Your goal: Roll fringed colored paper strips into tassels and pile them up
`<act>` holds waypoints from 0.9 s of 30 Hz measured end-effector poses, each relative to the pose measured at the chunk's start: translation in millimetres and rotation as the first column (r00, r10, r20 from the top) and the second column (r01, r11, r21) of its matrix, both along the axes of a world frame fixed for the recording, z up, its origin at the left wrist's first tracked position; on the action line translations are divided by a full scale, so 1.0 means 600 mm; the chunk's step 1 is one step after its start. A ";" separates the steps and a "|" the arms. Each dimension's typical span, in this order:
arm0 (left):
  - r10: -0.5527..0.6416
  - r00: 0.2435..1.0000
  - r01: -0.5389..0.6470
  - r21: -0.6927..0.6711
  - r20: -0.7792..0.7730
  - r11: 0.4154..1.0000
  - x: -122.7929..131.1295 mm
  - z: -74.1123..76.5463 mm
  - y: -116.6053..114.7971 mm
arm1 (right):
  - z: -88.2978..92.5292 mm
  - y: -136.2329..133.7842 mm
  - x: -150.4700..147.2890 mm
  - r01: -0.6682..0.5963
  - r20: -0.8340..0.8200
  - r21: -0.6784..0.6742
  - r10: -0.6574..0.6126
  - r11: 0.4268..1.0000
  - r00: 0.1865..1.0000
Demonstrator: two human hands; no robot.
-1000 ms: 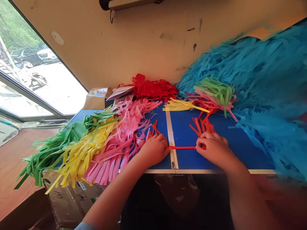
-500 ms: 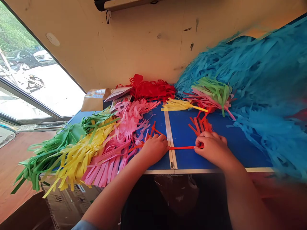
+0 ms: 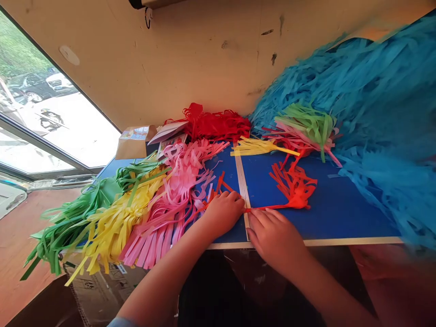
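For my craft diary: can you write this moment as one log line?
left hand: on red paper strip | right hand: on blue table, by strip | strip: joins red paper fringe

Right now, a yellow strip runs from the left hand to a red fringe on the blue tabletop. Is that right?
No: the head view shows the strip red, not yellow. It runs from the left hand to the red fringe on the blue tabletop.

No wording can be read anywhere in view. The cardboard carton (image 3: 98,290) below and to the left of the left hand (image 3: 223,215) carries small printed marks and labels, too small to make out, and the colour-printed patch on the kraft-paper packet (image 3: 134,138) beyond that hand is equally illegible.
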State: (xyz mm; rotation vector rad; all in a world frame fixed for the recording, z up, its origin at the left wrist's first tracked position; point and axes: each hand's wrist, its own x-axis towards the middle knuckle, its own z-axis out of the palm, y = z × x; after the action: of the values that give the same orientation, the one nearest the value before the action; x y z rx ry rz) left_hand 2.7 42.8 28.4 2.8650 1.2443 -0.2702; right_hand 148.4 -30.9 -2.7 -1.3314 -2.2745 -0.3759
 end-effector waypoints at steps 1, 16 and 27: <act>-0.003 1.000 0.003 0.007 0.002 1.000 0.000 -0.001 0.001 | -0.008 -0.002 -0.006 0.017 -0.005 0.026 -0.017 1.000 1.000; -0.011 1.000 0.011 -0.019 0.020 1.000 -0.002 -0.001 0.005 | -0.026 0.003 -0.017 0.113 -0.103 0.017 -0.110 0.993 0.988; 0.005 0.999 -0.004 -0.029 0.032 1.000 -0.002 -0.004 0.005 | -0.028 -0.007 0.037 0.250 -0.100 0.023 -0.247 0.968 0.964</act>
State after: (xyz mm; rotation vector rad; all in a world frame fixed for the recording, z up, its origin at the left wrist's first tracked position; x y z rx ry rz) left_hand 1.5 45.6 26.1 2.8301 1.2317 -0.2388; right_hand 170.4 -35.1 -19.5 -1.5867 -2.0174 -0.4236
